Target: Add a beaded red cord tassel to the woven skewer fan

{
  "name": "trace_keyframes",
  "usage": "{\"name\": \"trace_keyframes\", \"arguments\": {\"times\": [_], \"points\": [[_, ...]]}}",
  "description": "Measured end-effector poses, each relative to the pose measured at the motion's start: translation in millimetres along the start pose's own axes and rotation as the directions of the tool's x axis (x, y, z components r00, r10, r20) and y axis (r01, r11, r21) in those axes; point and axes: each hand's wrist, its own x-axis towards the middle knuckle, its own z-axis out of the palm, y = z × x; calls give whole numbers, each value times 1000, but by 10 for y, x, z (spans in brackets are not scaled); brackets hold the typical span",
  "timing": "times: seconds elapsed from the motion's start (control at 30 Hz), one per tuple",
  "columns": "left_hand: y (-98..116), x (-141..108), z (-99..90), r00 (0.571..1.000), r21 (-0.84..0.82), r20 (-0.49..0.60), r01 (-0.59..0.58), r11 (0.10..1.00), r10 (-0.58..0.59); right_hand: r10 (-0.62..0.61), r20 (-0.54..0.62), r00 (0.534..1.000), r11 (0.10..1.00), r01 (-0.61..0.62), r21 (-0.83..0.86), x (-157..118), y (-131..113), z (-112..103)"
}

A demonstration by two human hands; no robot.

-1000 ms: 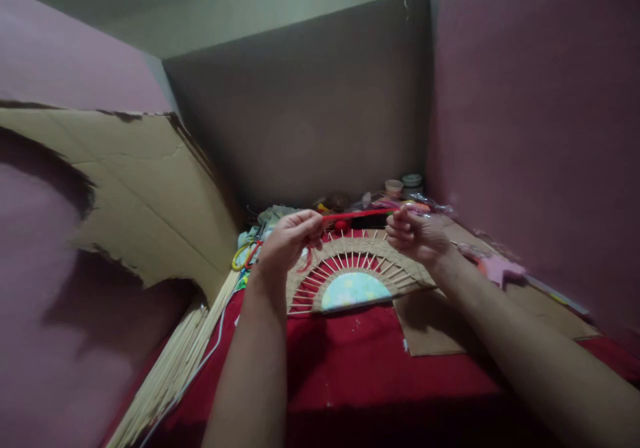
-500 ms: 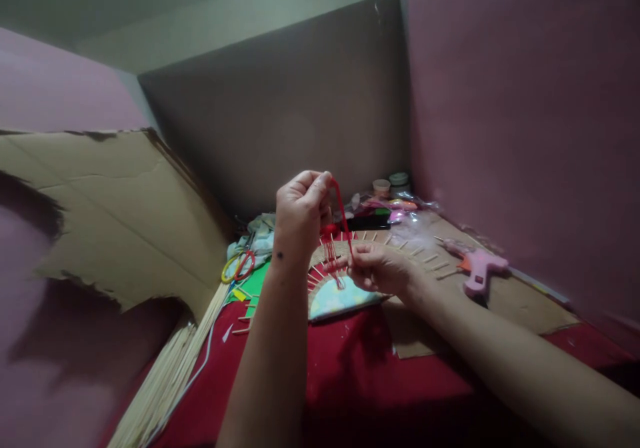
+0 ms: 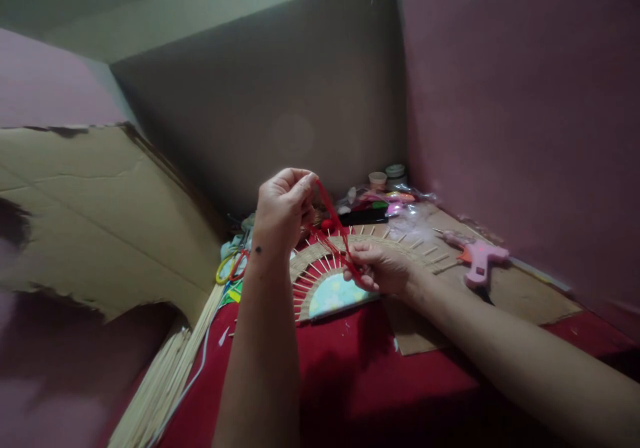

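Observation:
Red yarn (image 3: pixel 331 207) stretches in strands between my two hands, above the worktop. My left hand (image 3: pixel 286 201) is raised, its thumb and fingers pinched on the upper end of the yarn. Lower and to the right, my right hand (image 3: pixel 377 268) grips the other end, with strands looped around its fingertips. Behind and below them lies a half-round woven fan shape (image 3: pixel 305 261) with thin sticks radiating past its band. A pale blue patterned half-circle (image 3: pixel 330 295) forms its centre. My right hand hides part of it.
A pink glue gun (image 3: pixel 481 261) lies on cardboard (image 3: pixel 530 301) at the right. Scissors (image 3: pixel 227 268) and a bundle of thin sticks (image 3: pixel 155 381) are at left, beside a torn cardboard sheet (image 3: pixel 115 221). Plastic bags (image 3: pixel 413 218) and small tubs (image 3: pixel 377 181) stand at the back.
My left hand has shifted slightly left with its yarn end. The strands that hung down between the hands are now drawn across to my right hand. The camera view has shifted a little.

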Motion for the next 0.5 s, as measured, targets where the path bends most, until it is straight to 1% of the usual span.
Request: {"name": "trace_keyframes", "arguments": {"times": [0.2,0.37,0.5], "points": [[-4,30,-44,998,-11,-24,-60,998,60,19,-30,999,1000,-18,15,11,19,-34],[-5,50,-70,995,-28,-55,-81,996,79,35,-49,998,999,-35,10,8,16,-44],[-16,62,-71,987,-35,-65,-147,989,144,47,-66,997,999,-47,2,-4,-6,-22]]}}
